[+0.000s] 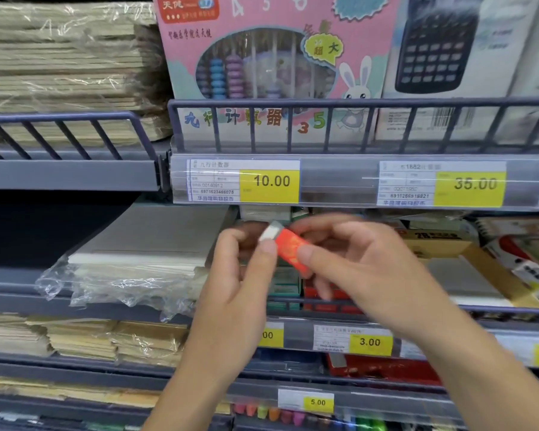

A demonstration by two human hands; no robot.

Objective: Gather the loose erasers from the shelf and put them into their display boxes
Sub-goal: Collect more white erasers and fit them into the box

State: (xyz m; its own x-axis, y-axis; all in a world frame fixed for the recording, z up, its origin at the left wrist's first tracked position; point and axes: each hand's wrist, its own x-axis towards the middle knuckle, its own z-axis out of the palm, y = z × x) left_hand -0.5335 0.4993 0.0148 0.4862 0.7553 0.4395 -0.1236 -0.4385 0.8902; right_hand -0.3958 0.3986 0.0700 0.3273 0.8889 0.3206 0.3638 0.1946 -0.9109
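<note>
A shop's stationery aisle: grey metal shelves (75,174) with yellow price tags, stacks of wrapped paper to the left, an abacus box and a calculator box above.

In front of the middle shelf both hands share one eraser (288,244), white with an orange-red sleeve. The left hand (240,275) has its grip clamped on the bare white end, thumb tip pressed up against it. The right hand (355,269) has its grip clamped on the sleeved part, thumb on the near face and fingers curled behind.

The eraser's long axis runs on a slant, white end up and to the left, sleeved end down and to the right. It is held in the air, touching no box. Straight below it, partly hidden by the hands, stand the display boxes (324,298) behind the shelf rail: a green-packed one on the left, a red-packed one beside it. The red one lies under the right hand, so that hand looks better placed to lower the eraser in.
</note>
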